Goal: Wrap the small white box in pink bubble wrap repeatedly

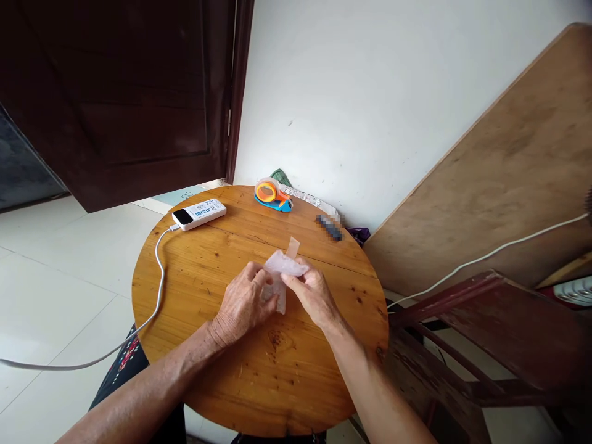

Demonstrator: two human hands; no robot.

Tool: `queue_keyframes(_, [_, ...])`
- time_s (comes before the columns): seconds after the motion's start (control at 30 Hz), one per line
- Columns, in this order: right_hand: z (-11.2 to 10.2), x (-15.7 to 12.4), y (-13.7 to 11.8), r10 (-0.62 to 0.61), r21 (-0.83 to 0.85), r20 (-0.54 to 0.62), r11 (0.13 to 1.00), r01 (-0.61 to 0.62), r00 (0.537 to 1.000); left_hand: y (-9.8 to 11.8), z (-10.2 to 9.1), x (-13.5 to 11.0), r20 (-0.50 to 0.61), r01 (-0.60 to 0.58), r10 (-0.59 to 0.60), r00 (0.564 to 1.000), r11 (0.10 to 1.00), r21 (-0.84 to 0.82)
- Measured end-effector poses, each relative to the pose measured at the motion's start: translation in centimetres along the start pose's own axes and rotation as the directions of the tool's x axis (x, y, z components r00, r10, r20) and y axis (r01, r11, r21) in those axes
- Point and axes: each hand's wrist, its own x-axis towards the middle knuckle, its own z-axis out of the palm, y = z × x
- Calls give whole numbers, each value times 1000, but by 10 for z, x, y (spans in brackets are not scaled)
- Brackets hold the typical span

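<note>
A thin, whitish, translucent sheet (285, 264) is held folded above the middle of the round wooden table; I cannot tell whether it is plastic or paper. A pale strip (293, 247), like a piece of tape, sticks out beyond its far edge. My right hand (315, 293) pinches the sheet's right side between thumb and fingers. On the left, my left hand (245, 301) curls its fingers around the sheet's near left part, with the thumb at the lower edge. The fingers hide some of the sheet.
The round table (259, 382) carries a tape dispenser (272, 195) at its far edge, a white power bank (200, 214) with a cable (161, 271) at left, and a blurred dark object (329, 227). A wooden chair (499, 327) stands right; wall and door are behind.
</note>
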Motion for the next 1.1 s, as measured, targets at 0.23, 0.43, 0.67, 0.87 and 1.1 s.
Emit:
queue_keyframes(0.23, [4,-44,7,-287,-265,4,923,278,958,-5,0,2,-72,29,-36,997,995,-95])
queue_keyframes(0.43, [3,-63,22,-466,-446,122,763,468,876,-20,-15,5,181,-117,191,965,928,-354])
queue_keyframes(0.67, [8,-49,27,-469,-436,1,794,423,883,-22,-24,5,232,-116,201,952,935,-334])
queue_keyframes(0.87, [6,-26,14,83,-17,110,996,-82,990,-19,-28,11,286,139,-72,955,966,-219])
queue_keyframes(1.1, [4,-1,22,165,-117,75,981,-156,983,-21,-23,12,346,243,-70,936,839,-488])
